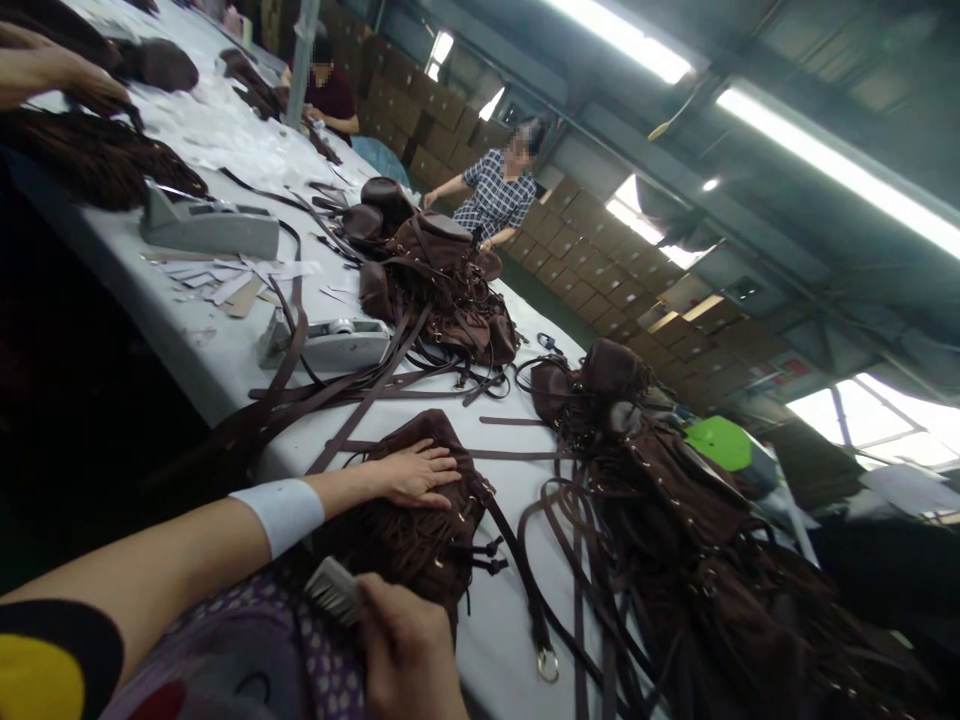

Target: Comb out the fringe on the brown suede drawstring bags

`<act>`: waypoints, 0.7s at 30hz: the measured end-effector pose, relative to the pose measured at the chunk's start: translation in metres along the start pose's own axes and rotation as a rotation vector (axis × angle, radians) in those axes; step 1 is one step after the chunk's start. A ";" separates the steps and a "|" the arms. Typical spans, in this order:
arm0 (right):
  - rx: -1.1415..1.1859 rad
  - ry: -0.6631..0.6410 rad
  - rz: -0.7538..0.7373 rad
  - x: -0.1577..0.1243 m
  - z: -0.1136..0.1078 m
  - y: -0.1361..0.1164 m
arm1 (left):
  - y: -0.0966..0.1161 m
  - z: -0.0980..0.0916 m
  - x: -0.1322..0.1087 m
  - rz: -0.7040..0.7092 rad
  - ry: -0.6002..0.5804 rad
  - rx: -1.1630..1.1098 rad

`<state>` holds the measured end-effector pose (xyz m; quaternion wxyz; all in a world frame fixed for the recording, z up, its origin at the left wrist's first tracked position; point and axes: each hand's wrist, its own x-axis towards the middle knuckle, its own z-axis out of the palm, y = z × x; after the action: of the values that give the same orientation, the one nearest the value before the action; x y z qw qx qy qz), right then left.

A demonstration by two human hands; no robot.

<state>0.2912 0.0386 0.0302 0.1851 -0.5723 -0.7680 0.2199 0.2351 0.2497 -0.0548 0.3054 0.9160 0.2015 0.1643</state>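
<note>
Right hand [405, 655] closed round a grey brush [335, 590] at lower centre, beside the brown fringed bag [420, 545], which left hand [416, 472] pressed flat with fingers spread, likely steadying it on the white table [491, 630]; more bags [442, 290] heaped mid-frame beyond

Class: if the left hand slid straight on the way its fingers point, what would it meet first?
The left hand lies flat on a brown bag. Past its edge it would probably meet the loose straps first, then the pile of bags; depth is unclear.
</note>
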 end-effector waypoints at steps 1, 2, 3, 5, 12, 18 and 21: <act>0.053 0.054 0.028 0.002 -0.012 0.006 | 0.003 -0.001 -0.002 0.008 -0.002 0.004; 0.096 0.123 0.066 0.002 -0.024 0.014 | 0.006 -0.001 -0.006 0.016 -0.006 0.008; 0.112 0.195 0.113 0.002 -0.035 0.023 | 0.010 -0.002 -0.011 0.024 -0.011 0.011; 0.050 0.299 0.198 0.001 -0.049 0.042 | 0.016 -0.005 -0.024 0.042 -0.035 0.009; -0.258 0.146 0.103 0.019 -0.038 0.079 | 0.018 -0.039 -0.040 -0.024 -0.101 -0.083; -0.502 -0.164 0.016 0.028 -0.030 0.069 | 0.023 -0.014 -0.014 -0.073 -0.134 -0.056; -0.394 -0.192 0.005 0.009 -0.025 0.063 | 0.019 0.007 -0.013 -0.074 -0.137 -0.023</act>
<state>0.3518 0.0656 0.0166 -0.0047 -0.5756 -0.8089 0.1193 0.2321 0.2265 -0.0511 0.3349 0.9135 0.2119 0.0924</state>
